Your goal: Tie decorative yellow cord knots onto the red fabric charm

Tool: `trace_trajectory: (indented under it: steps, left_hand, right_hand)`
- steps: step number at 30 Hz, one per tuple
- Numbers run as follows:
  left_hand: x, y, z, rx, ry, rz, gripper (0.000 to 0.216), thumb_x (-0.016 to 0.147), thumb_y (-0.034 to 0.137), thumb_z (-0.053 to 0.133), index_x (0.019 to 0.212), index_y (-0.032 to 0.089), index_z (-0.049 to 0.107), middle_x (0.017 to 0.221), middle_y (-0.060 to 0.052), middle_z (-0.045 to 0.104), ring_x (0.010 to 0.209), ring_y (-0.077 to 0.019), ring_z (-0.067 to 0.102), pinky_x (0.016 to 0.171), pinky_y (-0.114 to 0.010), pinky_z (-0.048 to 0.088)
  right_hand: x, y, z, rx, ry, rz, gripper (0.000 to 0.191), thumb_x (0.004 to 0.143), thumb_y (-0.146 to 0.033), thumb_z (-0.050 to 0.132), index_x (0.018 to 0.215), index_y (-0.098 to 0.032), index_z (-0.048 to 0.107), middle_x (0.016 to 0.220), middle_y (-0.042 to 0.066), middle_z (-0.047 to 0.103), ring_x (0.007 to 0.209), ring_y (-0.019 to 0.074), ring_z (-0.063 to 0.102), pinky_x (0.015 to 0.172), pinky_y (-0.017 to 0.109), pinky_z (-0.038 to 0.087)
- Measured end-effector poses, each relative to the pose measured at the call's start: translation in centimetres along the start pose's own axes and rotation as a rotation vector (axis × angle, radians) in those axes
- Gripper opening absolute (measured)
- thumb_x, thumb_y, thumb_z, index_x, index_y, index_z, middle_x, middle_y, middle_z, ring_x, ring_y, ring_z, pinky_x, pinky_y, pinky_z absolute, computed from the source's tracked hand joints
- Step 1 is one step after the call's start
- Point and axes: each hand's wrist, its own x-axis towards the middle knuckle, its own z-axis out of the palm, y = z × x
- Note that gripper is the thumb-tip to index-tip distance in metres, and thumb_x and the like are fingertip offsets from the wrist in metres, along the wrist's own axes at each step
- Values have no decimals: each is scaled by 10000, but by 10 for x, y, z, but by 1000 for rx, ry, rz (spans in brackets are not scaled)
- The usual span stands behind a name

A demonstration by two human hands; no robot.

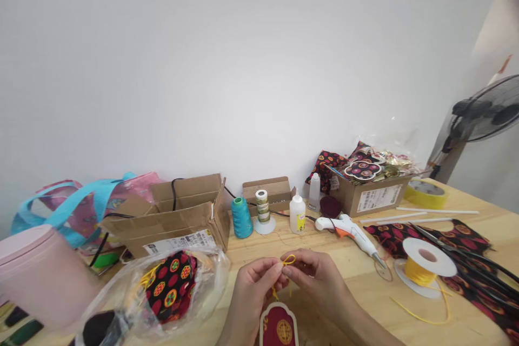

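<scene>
Handling this red tag (pixel 279 330) should be easy: I'd guess it's light, stiffish at the pale rim and not slippery, so grab that rim. The yellow cord (pixel 289 263) looks thin and floppy, best pinched near the loop. Going by the white glue gun (pixel 352 231), the left hand (pixel 259 278) and right hand (pixel 316 273) are both left and on its near side, fingertips pinching the cord. The tag's just nearer than them, also left of the gun; can't tell if it's hanging or resting.
</scene>
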Motion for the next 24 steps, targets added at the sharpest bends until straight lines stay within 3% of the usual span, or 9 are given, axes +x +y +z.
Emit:
trace_trajectory:
  steps: [6, 14, 18, 24]
  left_hand:
    - [-1, 0, 0, 6, 9, -22, 120, 662, 224, 591, 686, 111, 628, 541, 9, 559, 531, -66, 453, 531, -177, 338]
    - [1, -2, -2, 65, -9, -28, 136, 663, 237, 589, 650, 108, 629, 533, 3, 552, 528, -75, 450, 529, -194, 327]
    - [2, -2, -2, 51, -49, -19, 149, 671, 233, 579, 610, 103, 623, 519, 6, 531, 520, -75, 442, 519, -194, 317]
    - [1, 2, -1, 17, -94, -34, 164, 690, 226, 557, 656, 82, 629, 540, -7, 534, 533, -77, 440, 513, -188, 313]
  right_hand:
    - [-1, -2, -5, -406, 65, -105, 130, 707, -200, 537, 682, -171, 662, 621, 28, 599, 599, 142, 530, 537, 226, 394]
    - [-1, 1, -10, -691, 93, -239, 169, 658, -91, 527, 678, -195, 659, 552, 4, 564, 509, 104, 459, 487, 201, 354]
    - [-1, 0, -10, -766, 95, -324, 179, 625, -63, 522, 654, -180, 654, 539, 4, 563, 511, 103, 460, 491, 199, 356]
    - [2, 2, -11, -713, 111, -228, 164, 631, -86, 517, 650, -176, 653, 528, 5, 568, 467, 91, 449, 457, 187, 357]
